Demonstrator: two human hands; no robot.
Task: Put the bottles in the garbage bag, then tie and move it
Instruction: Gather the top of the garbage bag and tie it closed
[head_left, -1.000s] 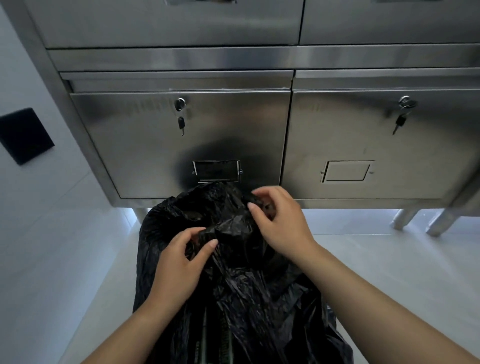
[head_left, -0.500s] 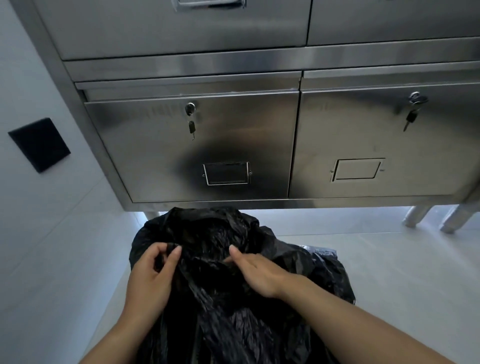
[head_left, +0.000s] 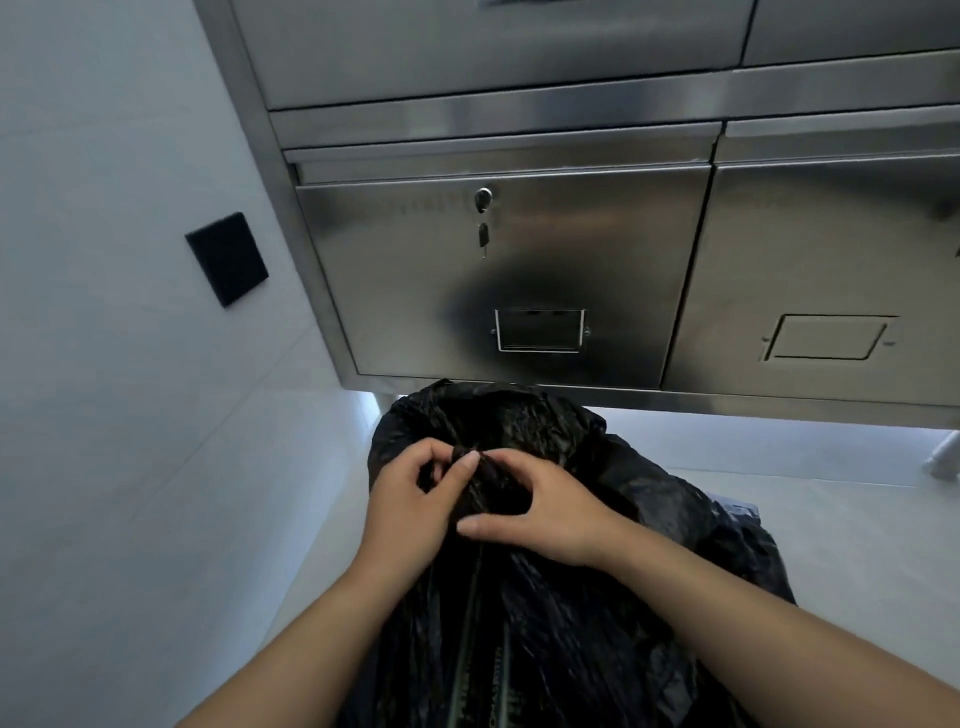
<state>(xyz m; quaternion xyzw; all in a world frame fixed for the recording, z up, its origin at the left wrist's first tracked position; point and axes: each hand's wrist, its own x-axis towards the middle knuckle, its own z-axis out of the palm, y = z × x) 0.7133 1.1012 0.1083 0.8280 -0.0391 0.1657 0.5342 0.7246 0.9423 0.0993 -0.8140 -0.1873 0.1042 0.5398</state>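
Garbage bag (head_left: 597, 519) neck is being pinched btwn left hand (head_left: 410, 499) & right hand (head_left: 550, 509), both gripping bunched plastic, on floor (head_left: 779, 509) below steel cabinet (head_left: 493, 270).

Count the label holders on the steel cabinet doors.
2. The left label holder sits on the left door, just above the garbage bag; the right label holder is on the right door. The upper drawers are cropped, so more may be hidden.

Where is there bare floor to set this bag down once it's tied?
Widest bare floor lies right of the garbage bag, bordered by the steel cabinet and its leg. A narrower strip runs between bag and wall. The left hand and right hand crowd its neck.
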